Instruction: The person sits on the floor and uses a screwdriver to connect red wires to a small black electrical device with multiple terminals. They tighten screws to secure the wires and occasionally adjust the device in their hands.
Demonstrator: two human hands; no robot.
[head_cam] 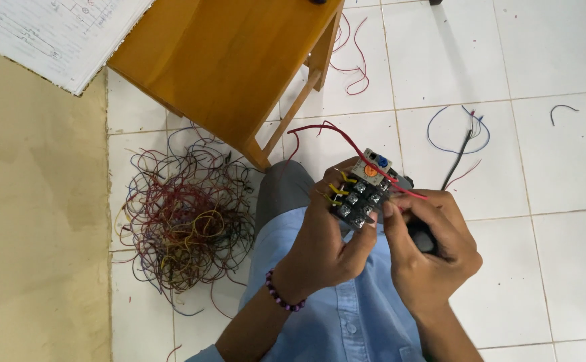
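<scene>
Two hands [380, 234], one relay block [363, 194], one red wire [346, 141]

A single head-worn camera looks almost straight down over the person's chest and lap. The left hand [323, 238] and right hand [430, 251] sit close to the lens, just below and right of the frame's centre. The white tiled floor [541, 154] fills the right half, farther off. A wooden stool [226, 60] occupies the upper middle, a wire tangle [186, 221] the left.
</scene>
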